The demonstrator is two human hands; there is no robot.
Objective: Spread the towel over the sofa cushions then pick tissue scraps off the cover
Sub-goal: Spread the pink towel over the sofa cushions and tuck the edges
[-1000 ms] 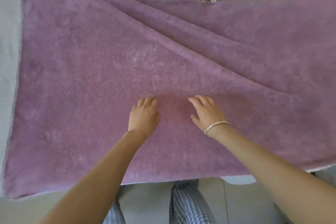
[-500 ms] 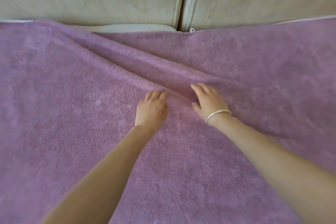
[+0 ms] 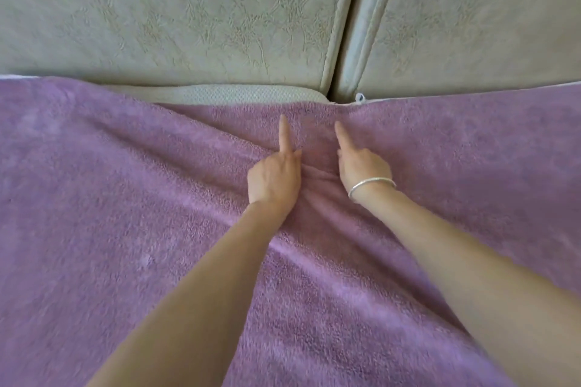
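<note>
A purple towel [image 3: 125, 198] lies spread over the sofa seat and fills the lower part of the view. Diagonal folds run through it toward the middle. My left hand [image 3: 275, 181] and my right hand [image 3: 361, 166] rest on the towel side by side near its far edge. Each index finger points straight toward the backrest, and the other fingers are curled into a bunched ridge of towel between the hands. A silver bangle sits on my right wrist. I see no tissue scraps.
Two beige back cushions [image 3: 188, 9] [image 3: 471, 25] stand behind the towel, with a dark gap [image 3: 339, 56] between them. A strip of bare seat cover [image 3: 220, 94] shows past the towel's far edge. A small white loop [image 3: 360, 97] sticks up at the gap.
Both hands have slid forward over the towel toward the backrest. Flat fingers have given way to extended index fingers with the rest curled. The view has moved closer to the back cushions.
</note>
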